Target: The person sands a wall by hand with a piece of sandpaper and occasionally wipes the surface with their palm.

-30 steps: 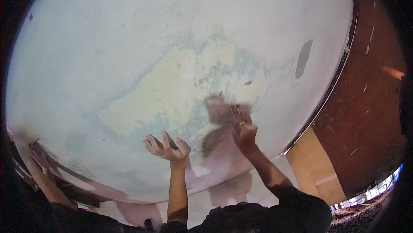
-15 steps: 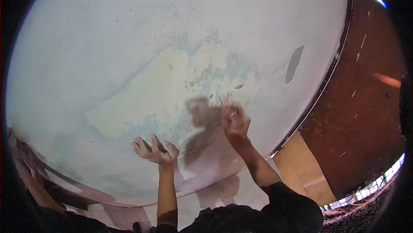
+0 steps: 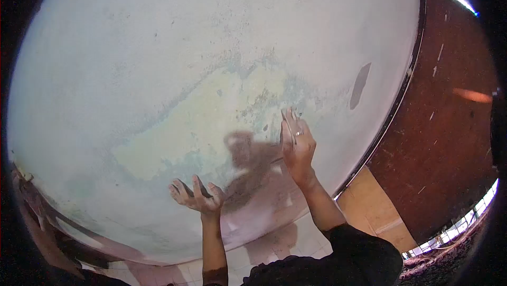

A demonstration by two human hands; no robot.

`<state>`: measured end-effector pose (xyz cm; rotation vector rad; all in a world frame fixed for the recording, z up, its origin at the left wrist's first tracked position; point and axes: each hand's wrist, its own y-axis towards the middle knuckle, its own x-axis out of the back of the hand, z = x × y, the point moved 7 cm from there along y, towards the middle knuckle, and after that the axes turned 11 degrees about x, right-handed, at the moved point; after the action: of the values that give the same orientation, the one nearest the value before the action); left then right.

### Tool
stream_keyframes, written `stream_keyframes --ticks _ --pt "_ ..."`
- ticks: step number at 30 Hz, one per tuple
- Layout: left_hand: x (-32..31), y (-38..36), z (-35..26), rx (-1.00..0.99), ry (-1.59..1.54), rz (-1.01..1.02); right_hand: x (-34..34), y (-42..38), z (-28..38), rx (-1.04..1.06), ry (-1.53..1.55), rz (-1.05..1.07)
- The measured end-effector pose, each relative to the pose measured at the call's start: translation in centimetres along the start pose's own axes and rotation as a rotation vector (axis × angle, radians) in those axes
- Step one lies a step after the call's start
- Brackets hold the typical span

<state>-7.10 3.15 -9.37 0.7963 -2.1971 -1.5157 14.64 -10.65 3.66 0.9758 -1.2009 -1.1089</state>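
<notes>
Left hand: the left hand [image 3: 196,196] is raised palm-up close in front of the person, fingers curled loosely around something small and dark that I cannot make out; it sits just short of the wall.
Right hand: the right hand [image 3: 297,146] is higher and further right, pinching a thin scraper blade [image 3: 288,125] whose tip lies against the wall; a ring shows on one finger.
Sleeve: a dark sleeve [image 3: 364,254] covers the right upper arm at the bottom of the view; both forearms are bare.
Shadow: the shadow [image 3: 251,162] of the hands falls on the wall between the two hands, touching the right hand's edge.
Wall: the pale wall [image 3: 158,48] fills nearly the whole view, with wide bare surface above and to the left of both hands.
Scraped patch: a yellowish scraped patch [image 3: 211,117] with blue-green edges spreads up and left from the blade.
Dark mark: a dark mark [image 3: 360,84] sits on the wall to the right, well apart from the blade.
Wall edge: a dark trim strip [image 3: 406,85] closes the wall on the right, near the right hand.
Beyond: a reddish-brown panel [image 3: 449,127] and a tan board [image 3: 369,207] stand past the trim.
Lower left: dark, blurred shapes along the wall's lower edge, too unclear to name.
</notes>
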Motion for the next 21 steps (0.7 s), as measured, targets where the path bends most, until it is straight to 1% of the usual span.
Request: stream_keyframes --ticks 3,6,7,11,14,16,20,21 --pt "0.3 0.0 0.0 -0.002 0.008 -0.004 -0.3 -0.4 0.6 0.154 -0.098 0.057" --pt "0.3 0.1 -0.3 -0.001 0.03 0.005 0.6 3.9 0.1 0.049 -0.163 0.036" --pt "0.3 0.1 -0.3 0.0 0.027 0.006 1.1 4.8 1.2 0.079 -0.07 -0.012" --pt "0.2 0.0 0.1 0.002 0.003 -0.001 0.4 1.1 1.7 0.013 -0.048 0.071" --pt "0.3 0.1 -0.3 -0.005 -0.035 -0.002 0.7 2.8 1.3 0.0 -0.051 0.001" --pt "0.3 0.2 -0.3 0.011 -0.028 0.011 0.7 2.8 0.9 -0.024 -0.059 0.065" --pt "0.4 0.3 -0.4 0.01 -0.042 0.02 -0.4 0.0 1.1 -0.076 -0.137 0.151" --pt "0.4 0.3 -0.5 0.005 -0.042 0.017 -0.1 0.8 1.3 -0.007 -0.117 0.079"
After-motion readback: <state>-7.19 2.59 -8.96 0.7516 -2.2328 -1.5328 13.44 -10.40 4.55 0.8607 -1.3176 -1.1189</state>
